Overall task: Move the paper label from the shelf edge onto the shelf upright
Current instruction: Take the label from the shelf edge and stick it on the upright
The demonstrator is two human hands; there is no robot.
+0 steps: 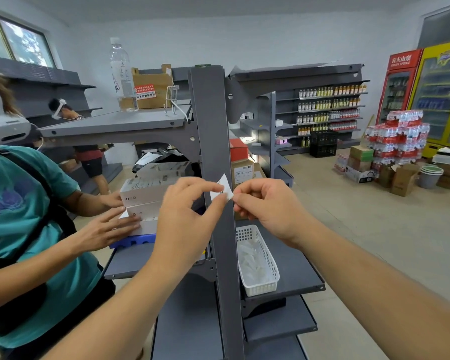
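A small white paper label (223, 189) is held up in front of the grey shelf upright (215, 141), about mid-height. My left hand (186, 211) pinches its left side between thumb and forefinger. My right hand (266, 206) pinches its right edge with the fingertips. The label is bent and tilted, and I cannot tell whether it touches the upright. The grey shelf edge (115, 135) runs to the left of the upright at head height.
Another person in a teal shirt (24, 216) stands at my left, hands on white boxes (146, 193). A white plastic basket (260, 258) sits on the right shelf. A water bottle (122, 76) and a cardboard box (153, 85) stand on top. Stacked bottle packs (398, 137) and fridges stand far right.
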